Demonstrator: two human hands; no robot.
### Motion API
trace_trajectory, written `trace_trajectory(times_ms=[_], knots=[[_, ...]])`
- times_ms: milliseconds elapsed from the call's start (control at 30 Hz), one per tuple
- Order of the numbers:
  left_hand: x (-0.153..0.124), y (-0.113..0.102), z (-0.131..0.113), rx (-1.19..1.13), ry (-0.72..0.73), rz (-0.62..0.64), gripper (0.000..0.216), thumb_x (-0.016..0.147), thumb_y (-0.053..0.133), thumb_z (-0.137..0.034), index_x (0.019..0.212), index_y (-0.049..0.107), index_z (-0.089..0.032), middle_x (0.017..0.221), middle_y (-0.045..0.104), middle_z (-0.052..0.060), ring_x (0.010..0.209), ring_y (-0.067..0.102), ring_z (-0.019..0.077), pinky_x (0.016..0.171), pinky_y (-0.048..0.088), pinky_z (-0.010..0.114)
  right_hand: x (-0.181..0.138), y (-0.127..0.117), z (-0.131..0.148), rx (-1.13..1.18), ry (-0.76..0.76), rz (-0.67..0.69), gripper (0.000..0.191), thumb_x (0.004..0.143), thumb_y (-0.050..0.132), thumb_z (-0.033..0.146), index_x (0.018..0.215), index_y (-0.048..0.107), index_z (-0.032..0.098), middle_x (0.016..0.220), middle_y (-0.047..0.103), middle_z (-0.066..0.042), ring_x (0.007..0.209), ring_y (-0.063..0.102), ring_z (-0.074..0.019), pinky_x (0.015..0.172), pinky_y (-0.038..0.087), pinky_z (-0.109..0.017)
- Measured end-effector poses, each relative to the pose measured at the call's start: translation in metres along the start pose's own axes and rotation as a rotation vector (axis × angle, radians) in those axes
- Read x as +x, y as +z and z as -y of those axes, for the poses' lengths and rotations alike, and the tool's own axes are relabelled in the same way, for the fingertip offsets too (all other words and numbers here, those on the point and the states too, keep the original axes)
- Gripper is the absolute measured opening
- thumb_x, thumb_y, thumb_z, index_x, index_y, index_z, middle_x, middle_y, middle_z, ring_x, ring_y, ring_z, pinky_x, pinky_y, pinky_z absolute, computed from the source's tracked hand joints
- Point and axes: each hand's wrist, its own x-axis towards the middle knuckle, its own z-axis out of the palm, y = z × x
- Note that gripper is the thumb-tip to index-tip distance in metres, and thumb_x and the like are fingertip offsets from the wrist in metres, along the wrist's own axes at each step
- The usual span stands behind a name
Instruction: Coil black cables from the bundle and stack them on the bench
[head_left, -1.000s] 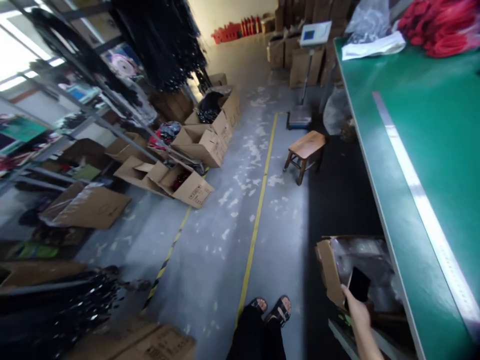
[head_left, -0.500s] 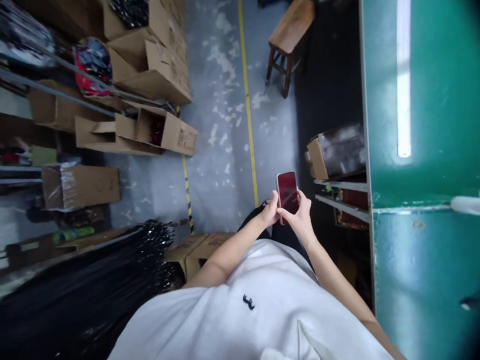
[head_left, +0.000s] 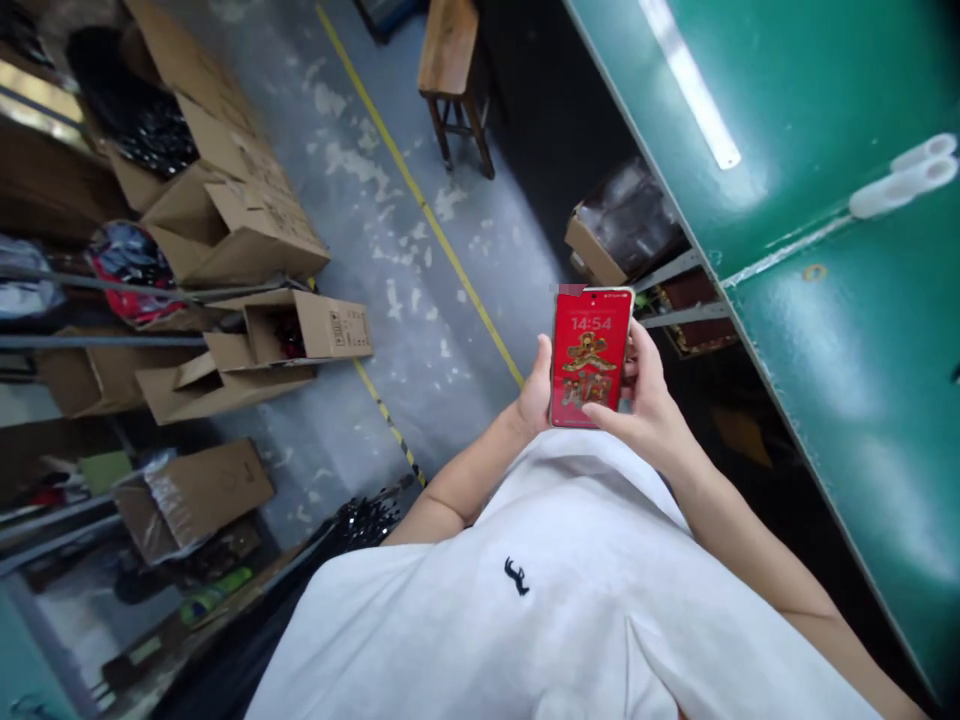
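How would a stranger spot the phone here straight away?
Start from the white shirt filling the lower middle of the view. Just above it, between the left hand and the right hand, is the phone. Its bright red lit face, with gold artwork and 14:54, sets it apart from the brown cardboard box beyond it.

Wooden stool (head_left: 450, 50) near yellow line (head_left: 439, 230)

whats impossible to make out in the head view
All in the head view:
Left hand: fingers other than the thumb hidden behind the phone.
Phone: back turned away; status-bar characters too small.
Stool: far end cut off by the top edge.
Metal strip: likewise cut off.
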Motion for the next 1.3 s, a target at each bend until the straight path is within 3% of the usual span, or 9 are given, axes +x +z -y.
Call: trace_trajectory(times_ms=[133,233,333,533,667,767,1033,1300], knots=[[0.000,0.007,0.002,-0.005,-0.022,-0.030,0.100,0.086,-0.001,-0.082,0.140,0.055,-0.018,0.131,0.068,0.013,0.140,0.049,0.0316,0.114,0.043,0.053,-0.006,0.009,-0.001,-0.049,-0.060,-0.161,0.097,0.069,0.082,0.031,0.153,0.034,0.026,0.140,0.048,-0.010,0.119,0.054,-0.0252,0.101,0.052,-0.041],[-0.002,0.019,0.001,-0.150,-0.078,-0.015,0.095,0.089,0.005,-0.081,0.135,0.059,-0.017,0.130,0.069,0.012,0.139,0.051,0.0308,0.114,0.044,0.049,-0.007,0.003,-0.007,0.033,-0.053,-0.265,0.066,0.084,0.070,0.043,0.143,0.044,0.027,0.121,0.058,-0.006,0.106,0.059,-0.0207,0.094,0.055,-0.037],[-0.005,0.036,0.001,-0.364,-0.108,0.047,0.091,0.092,0.013,-0.079,0.134,0.061,-0.014,0.132,0.068,0.014,0.137,0.052,0.0309,0.114,0.045,0.047,-0.013,-0.008,-0.008,0.112,-0.060,-0.252,0.051,0.092,0.059,0.052,0.137,0.048,0.030,0.112,0.060,-0.004,0.097,0.062,-0.0187,0.087,0.057,-0.035],[-0.005,0.072,0.008,-0.512,-0.081,0.136,0.085,0.097,0.014,-0.072,0.134,0.062,-0.013,0.131,0.068,0.015,0.135,0.055,0.0291,0.115,0.045,0.046,-0.027,-0.036,0.003,0.071,-0.119,-0.220,0.072,0.081,0.072,0.052,0.142,0.041,0.030,0.126,0.059,-0.006,0.104,0.062,-0.0220,0.092,0.057,-0.040],[0.000,0.095,0.016,-0.496,-0.085,0.043,0.079,0.099,0.017,-0.068,0.142,0.055,-0.014,0.134,0.067,0.013,0.136,0.054,0.0269,0.116,0.044,0.042,-0.030,-0.052,0.005,-0.012,-0.159,-0.293,0.082,0.072,0.079,0.047,0.142,0.040,0.027,0.133,0.055,-0.009,0.110,0.061,-0.0260,0.096,0.055,-0.043],[0.005,0.108,0.022,-0.475,-0.090,-0.015,0.076,0.100,0.020,-0.066,0.145,0.052,-0.014,0.134,0.067,0.012,0.136,0.054,0.0262,0.116,0.044,0.040,-0.033,-0.063,0.001,-0.033,-0.159,-0.307,0.084,0.073,0.078,0.047,0.144,0.038,0.026,0.135,0.055,-0.010,0.114,0.060,-0.0283,0.097,0.054,-0.044],[0.016,0.114,0.027,-0.512,-0.148,0.035,0.081,0.097,0.022,-0.072,0.140,0.057,-0.013,0.136,0.066,0.013,0.138,0.052,0.0298,0.119,0.039,0.046,-0.041,-0.079,-0.002,0.005,-0.156,-0.315,0.068,0.082,0.070,0.045,0.141,0.042,0.027,0.129,0.059,-0.008,0.105,0.063,-0.0233,0.091,0.056,-0.040],[0.016,0.117,0.022,-0.551,-0.178,0.005,0.082,0.096,0.024,-0.073,0.134,0.062,-0.012,0.134,0.067,0.015,0.135,0.055,0.0308,0.116,0.042,0.046,-0.040,-0.083,-0.010,0.111,-0.154,-0.253,0.067,0.083,0.070,0.048,0.142,0.044,0.030,0.126,0.060,-0.005,0.105,0.062,-0.0218,0.092,0.056,-0.038]])
